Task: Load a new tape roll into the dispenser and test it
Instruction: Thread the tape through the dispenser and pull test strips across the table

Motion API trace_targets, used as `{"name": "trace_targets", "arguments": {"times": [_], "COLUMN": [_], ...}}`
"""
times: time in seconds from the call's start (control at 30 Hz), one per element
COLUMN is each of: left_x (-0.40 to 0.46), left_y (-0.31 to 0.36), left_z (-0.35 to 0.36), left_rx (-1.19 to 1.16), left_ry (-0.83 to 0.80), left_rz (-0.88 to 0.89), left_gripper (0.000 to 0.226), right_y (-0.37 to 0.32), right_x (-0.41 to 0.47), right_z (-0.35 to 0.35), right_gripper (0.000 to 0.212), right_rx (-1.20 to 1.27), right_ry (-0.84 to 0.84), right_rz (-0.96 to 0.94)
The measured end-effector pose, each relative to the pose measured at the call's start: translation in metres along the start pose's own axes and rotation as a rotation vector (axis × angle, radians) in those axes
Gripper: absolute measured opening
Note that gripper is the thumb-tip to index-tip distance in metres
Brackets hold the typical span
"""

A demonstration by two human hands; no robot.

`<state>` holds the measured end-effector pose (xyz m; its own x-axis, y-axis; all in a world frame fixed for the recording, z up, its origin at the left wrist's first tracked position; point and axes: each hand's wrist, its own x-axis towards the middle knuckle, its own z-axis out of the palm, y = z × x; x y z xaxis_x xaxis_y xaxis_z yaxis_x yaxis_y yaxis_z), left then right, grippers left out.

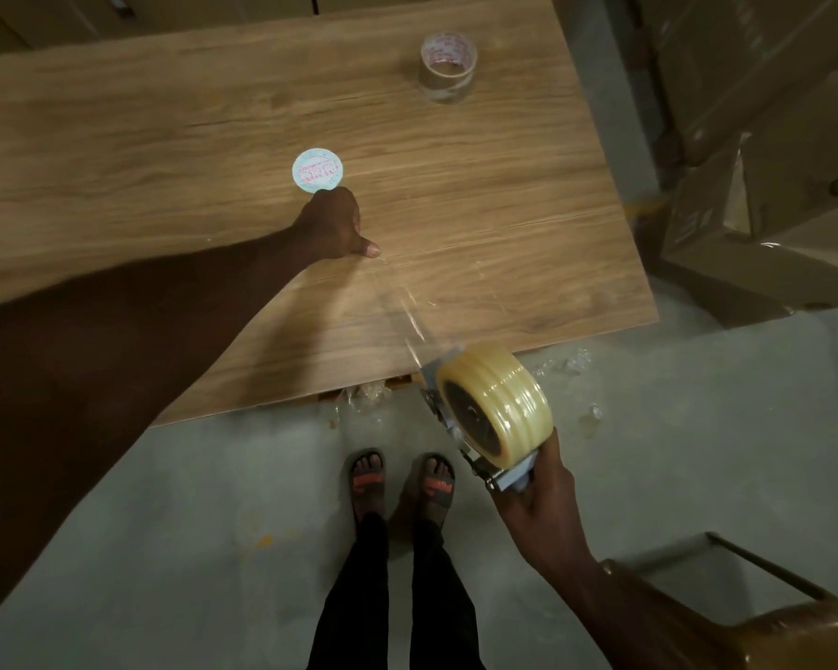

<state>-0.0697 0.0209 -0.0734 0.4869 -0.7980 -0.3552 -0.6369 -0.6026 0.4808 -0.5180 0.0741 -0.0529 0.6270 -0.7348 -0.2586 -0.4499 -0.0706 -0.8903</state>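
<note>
My right hand (535, 495) grips the handle of a metal tape dispenser (460, 427), held off the near edge of the wooden table (165, 186). A full roll of clear yellowish tape (509, 403) sits on its hub. A strip of clear tape (402, 307) runs from the dispenser up across the tabletop. My left hand (335, 224) presses the far end of that strip onto the wood, thumb flat. A nearly used-up tape roll (448, 67) with a printed core stands at the table's far right.
A round white label disc (318, 170) lies just beyond my left hand. Cardboard boxes (765, 162) are stacked right of the table. Crumpled tape scraps (567, 365) lie on the concrete floor near my sandalled feet (402, 481). A metal frame (746, 563) stands at the lower right.
</note>
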Motion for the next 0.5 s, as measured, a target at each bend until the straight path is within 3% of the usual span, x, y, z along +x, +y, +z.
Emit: {"name": "trace_targets", "arguments": {"times": [0.17, 0.3, 0.43, 0.5], "left_x": [0.001, 0.0, 0.001, 0.0], "left_y": [-0.002, 0.0, 0.002, 0.002], "left_z": [0.002, 0.002, 0.002, 0.001], "left_rx": [-0.014, -0.005, 0.017, 0.007], "left_ry": [0.01, 0.017, 0.011, 0.016], "left_rz": [-0.004, -0.033, -0.044, -0.044], "left_gripper": [0.043, 0.042, 0.043, 0.044], "right_y": [0.013, 0.019, 0.03, 0.035], "right_x": [-0.014, -0.011, -0.017, -0.021], "right_z": [-0.002, -0.001, -0.004, -0.004], "right_gripper": [0.071, 0.086, 0.081, 0.088], "right_rx": [-0.031, -0.063, -0.082, -0.099], "right_ry": [-0.005, -0.014, -0.023, -0.027], "right_rz": [0.016, -0.004, 0.013, 0.022]}}
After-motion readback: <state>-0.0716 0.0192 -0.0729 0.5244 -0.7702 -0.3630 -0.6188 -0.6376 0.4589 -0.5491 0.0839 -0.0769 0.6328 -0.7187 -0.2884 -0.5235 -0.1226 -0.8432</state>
